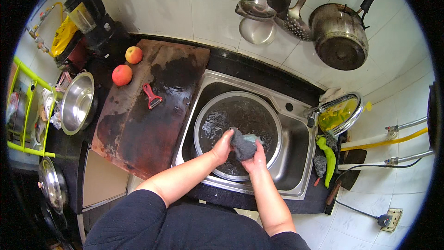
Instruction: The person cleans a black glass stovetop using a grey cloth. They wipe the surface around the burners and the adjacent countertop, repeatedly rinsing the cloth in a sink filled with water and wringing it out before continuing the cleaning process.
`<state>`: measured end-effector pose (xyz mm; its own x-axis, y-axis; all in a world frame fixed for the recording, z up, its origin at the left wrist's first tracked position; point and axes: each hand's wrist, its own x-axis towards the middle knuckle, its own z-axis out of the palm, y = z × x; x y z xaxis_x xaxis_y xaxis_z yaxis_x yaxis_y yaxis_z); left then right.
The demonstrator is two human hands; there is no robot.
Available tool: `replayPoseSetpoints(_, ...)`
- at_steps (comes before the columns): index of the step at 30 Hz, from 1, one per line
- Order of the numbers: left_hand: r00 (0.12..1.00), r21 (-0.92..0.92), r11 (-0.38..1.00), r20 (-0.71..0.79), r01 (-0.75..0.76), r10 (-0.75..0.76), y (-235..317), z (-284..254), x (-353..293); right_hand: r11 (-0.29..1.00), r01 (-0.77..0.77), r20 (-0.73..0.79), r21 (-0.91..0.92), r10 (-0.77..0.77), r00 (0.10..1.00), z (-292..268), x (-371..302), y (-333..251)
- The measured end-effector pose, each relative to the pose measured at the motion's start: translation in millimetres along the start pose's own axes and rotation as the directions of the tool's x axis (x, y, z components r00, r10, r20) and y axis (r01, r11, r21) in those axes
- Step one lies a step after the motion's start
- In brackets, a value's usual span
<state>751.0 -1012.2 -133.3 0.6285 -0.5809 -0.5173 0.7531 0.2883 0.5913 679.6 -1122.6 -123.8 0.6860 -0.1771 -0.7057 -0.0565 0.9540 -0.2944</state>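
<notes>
My left hand (223,147) and right hand (255,158) are close together, both clamped on the grey cloth (243,148), left hand on its left side, right on its near right. Cloth is bunched up over the basin (279,132), a bit toward the basin's near edge. Could be a scouring pad, too blurry to be sure. Basin sits in the sink (296,146), water in it. Progress, my guess: midway; cloth is gripped and bunched, not yet spread or set down. Peeler (151,96) lies mid-board, unheld; two apples (122,75) by the board's (121,122) far left corner, skins on. Pepper (329,162) at the surface's (277,81) right edge, whole.
</notes>
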Motion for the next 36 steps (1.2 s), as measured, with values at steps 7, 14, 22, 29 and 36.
replayPoseSetpoints(7,0.971,0.296,0.954,0.238,-0.046,-0.027,28,18,-14,0.963,-0.068,0.135,-0.259,0.106,0.985,11,-23,10)
replayPoseSetpoints(14,0.927,0.59,0.729,0.335,-0.347,0.171,44,49,-25,0.889,-0.327,0.494,-0.32,0.451,0.743,-15,-24,-1)
replayPoseSetpoints(22,0.864,0.694,0.537,0.481,-0.479,0.149,26,45,-1,0.641,-0.198,0.191,-0.742,0.485,0.854,-2,-22,-11)
replayPoseSetpoints(29,0.893,0.888,0.238,0.309,-0.394,0.328,2,37,2,-0.215,0.358,0.367,-0.908,-0.003,0.93,9,-15,5)
replayPoseSetpoints(36,0.705,0.706,-0.053,0.708,-0.706,0.036,33,38,-29,0.008,0.071,0.071,-0.997,0.133,0.989,-38,-3,-28)
